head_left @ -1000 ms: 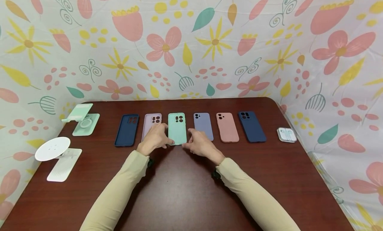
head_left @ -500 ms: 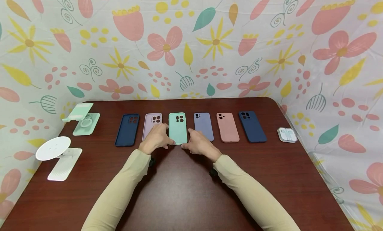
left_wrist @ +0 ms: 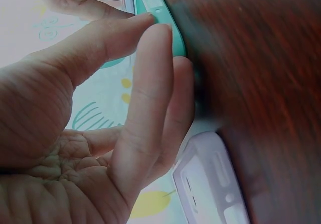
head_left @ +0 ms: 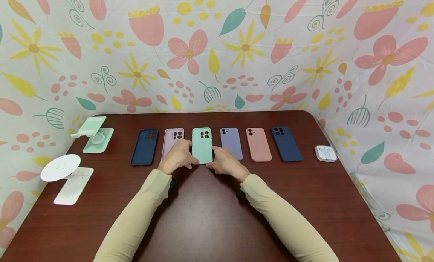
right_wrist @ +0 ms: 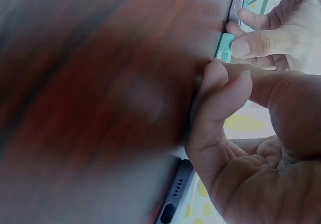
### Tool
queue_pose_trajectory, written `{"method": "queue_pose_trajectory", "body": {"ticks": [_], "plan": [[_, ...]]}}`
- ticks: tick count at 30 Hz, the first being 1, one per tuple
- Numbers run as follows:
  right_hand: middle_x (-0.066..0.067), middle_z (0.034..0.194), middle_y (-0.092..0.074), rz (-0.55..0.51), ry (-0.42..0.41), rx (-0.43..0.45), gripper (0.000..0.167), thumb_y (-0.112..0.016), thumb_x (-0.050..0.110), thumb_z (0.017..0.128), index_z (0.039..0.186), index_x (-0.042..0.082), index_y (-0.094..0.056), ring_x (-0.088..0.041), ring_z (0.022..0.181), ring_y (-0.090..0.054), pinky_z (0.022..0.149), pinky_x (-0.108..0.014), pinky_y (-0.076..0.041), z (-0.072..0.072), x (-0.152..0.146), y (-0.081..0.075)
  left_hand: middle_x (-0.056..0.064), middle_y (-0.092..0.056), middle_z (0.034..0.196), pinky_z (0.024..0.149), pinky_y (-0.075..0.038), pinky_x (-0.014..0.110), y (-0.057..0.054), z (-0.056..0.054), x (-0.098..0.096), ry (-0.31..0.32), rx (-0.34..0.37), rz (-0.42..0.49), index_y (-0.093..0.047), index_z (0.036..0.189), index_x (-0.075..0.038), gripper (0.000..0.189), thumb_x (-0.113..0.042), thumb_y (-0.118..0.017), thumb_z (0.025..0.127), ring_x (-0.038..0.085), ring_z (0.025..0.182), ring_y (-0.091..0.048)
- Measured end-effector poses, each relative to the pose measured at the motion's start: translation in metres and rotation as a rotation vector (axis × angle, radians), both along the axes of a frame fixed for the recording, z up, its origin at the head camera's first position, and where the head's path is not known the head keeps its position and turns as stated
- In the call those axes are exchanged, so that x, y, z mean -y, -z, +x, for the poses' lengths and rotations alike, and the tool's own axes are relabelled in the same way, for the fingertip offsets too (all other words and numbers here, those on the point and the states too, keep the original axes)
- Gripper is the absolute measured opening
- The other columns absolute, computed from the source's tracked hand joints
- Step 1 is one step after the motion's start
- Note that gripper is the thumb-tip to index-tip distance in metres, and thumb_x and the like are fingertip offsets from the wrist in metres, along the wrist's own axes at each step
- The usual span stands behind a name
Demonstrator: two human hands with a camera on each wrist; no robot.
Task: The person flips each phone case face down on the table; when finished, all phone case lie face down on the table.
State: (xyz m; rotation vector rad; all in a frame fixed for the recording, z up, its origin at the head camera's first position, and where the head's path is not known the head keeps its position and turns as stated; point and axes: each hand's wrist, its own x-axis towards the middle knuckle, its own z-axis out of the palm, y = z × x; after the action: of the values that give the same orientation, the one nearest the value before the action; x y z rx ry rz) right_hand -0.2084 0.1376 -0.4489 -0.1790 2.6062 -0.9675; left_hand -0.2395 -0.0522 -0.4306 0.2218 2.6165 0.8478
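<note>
Fingers of the left hand (head_left: 178, 155) and right hand (head_left: 228, 162) frame the lower corners of the mint case (head_left: 202, 147) in the head view; it lies on the table (head_left: 203, 224) between both hands. To line it up well, I would press lightly and evenly from both sides so it does not skew, and keep the left hand from dragging the lilac case (head_left: 169, 138) just left of it. I count six cases: the mint one; left of it, the lilac and one dark blue case (head_left: 144, 149); right of it, one periwinkle case (head_left: 231, 140), one pink case (head_left: 259, 146) and a second dark blue case (head_left: 287, 145). Two stands, the mint stand (head_left: 89, 126) and white stand (head_left: 60, 167), are well left of it; one earphone box (head_left: 326, 153) is far right. Left wrist view: thumb and forefinger tips are narrow at the mint case's edge; whether they pinch it, I cannot tell. Right wrist view: bent fingers, tips close together beside the mint case, grip again unclear; low, steady tips should suit its thin rim.
</note>
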Motion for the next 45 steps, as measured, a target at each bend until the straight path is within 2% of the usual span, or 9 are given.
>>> {"method": "queue_pose_trajectory", "body": {"ticks": [9,20,30,32,33,39,40,42,45], "plan": [[-0.010,0.082,-0.072,-0.019,0.006,-0.003,0.071,-0.077,0.012,0.102,0.162,0.001,-0.041,-0.018,0.060,-0.069,0.056,-0.026,-0.054,0.001,-0.001,0.000,0.013,-0.080,0.096,0.111,-0.059,0.042,0.001,-0.002,0.001,0.000,0.018,0.013,-0.049,0.160,0.004,0.086,-0.014,-0.092,0.088,0.010,0.058,-0.077],[-0.011,0.082,-0.071,-0.039,0.021,-0.021,0.068,-0.077,0.011,0.102,0.159,0.000,-0.041,-0.018,0.059,-0.068,0.054,-0.026,-0.052,0.002,-0.003,0.000,0.015,-0.080,0.104,0.108,-0.061,0.041,0.002,-0.005,0.001,-0.015,0.060,0.065,-0.046,0.162,0.001,0.088,-0.014,-0.092,0.088,0.011,0.062,-0.079],[-0.009,0.080,-0.071,-0.033,0.025,-0.058,0.068,-0.078,0.012,0.101,0.158,-0.001,-0.043,-0.017,0.061,-0.068,0.056,-0.025,-0.052,0.005,-0.006,-0.003,0.009,-0.081,0.085,0.106,-0.062,0.042,0.002,-0.006,0.002,-0.005,0.089,0.096,-0.045,0.163,0.001,0.090,-0.016,-0.091,0.088,0.013,0.065,-0.080],[-0.008,0.080,-0.071,-0.027,0.026,-0.065,0.069,-0.078,0.012,0.101,0.159,-0.001,-0.043,-0.016,0.062,-0.069,0.057,-0.024,-0.052,0.006,-0.007,-0.003,0.008,-0.082,0.084,0.108,-0.061,0.042,0.002,-0.005,0.002,0.000,0.090,0.099,-0.045,0.163,0.001,0.090,-0.016,-0.091,0.088,0.013,0.065,-0.080],[-0.006,0.080,-0.071,-0.027,0.011,-0.086,0.070,-0.079,0.016,0.101,0.159,0.000,-0.043,-0.014,0.063,-0.069,0.059,-0.024,-0.052,0.002,-0.011,0.006,0.008,-0.082,0.084,0.108,-0.061,0.043,0.002,-0.005,0.002,0.001,0.092,0.103,-0.045,0.163,0.001,0.090,-0.016,-0.091,0.088,0.013,0.066,-0.080],[-0.005,0.079,-0.071,-0.015,0.018,-0.110,0.073,-0.079,0.016,0.101,0.161,0.000,-0.043,-0.012,0.065,-0.069,0.063,-0.023,-0.052,0.003,-0.013,0.005,0.007,-0.083,0.088,0.109,-0.060,0.044,0.004,-0.005,0.002,0.008,0.112,0.139,-0.044,0.164,0.001,0.090,-0.016,-0.090,0.089,0.013,0.067,-0.080],[-0.006,0.079,-0.071,-0.011,0.036,-0.096,0.073,-0.079,0.013,0.100,0.162,-0.001,-0.042,-0.013,0.064,-0.070,0.064,-0.023,-0.052,0.008,-0.010,-0.004,0.007,-0.083,0.089,0.109,-0.061,0.043,0.004,-0.005,0.002,0.010,0.113,0.148,-0.044,0.164,0.002,0.089,-0.016,-0.090,0.089,0.013,0.068,-0.080],[-0.006,0.079,-0.072,-0.017,0.043,-0.103,0.074,-0.079,0.012,0.100,0.163,-0.002,-0.042,-0.013,0.063,-0.070,0.065,-0.023,-0.053,0.008,-0.010,-0.005,0.008,-0.083,0.091,0.105,-0.063,0.042,0.005,-0.005,0.002,0.018,0.109,0.166,-0.044,0.163,0.003,0.088,-0.017,-0.089,0.090,0.013,0.067,-0.080],[-0.005,0.078,-0.072,-0.013,0.045,-0.121,0.076,-0.079,0.012,0.100,0.164,-0.004,-0.040,-0.013,0.062,-0.069,0.066,-0.023,-0.053,0.009,-0.011,-0.007,0.010,-0.083,0.093,0.090,-0.068,0.038,0.007,-0.005,0.001,0.023,0.109,0.206,-0.049,0.160,0.003,0.080,-0.019,-0.087,0.093,0.014,0.066,-0.080]]}}
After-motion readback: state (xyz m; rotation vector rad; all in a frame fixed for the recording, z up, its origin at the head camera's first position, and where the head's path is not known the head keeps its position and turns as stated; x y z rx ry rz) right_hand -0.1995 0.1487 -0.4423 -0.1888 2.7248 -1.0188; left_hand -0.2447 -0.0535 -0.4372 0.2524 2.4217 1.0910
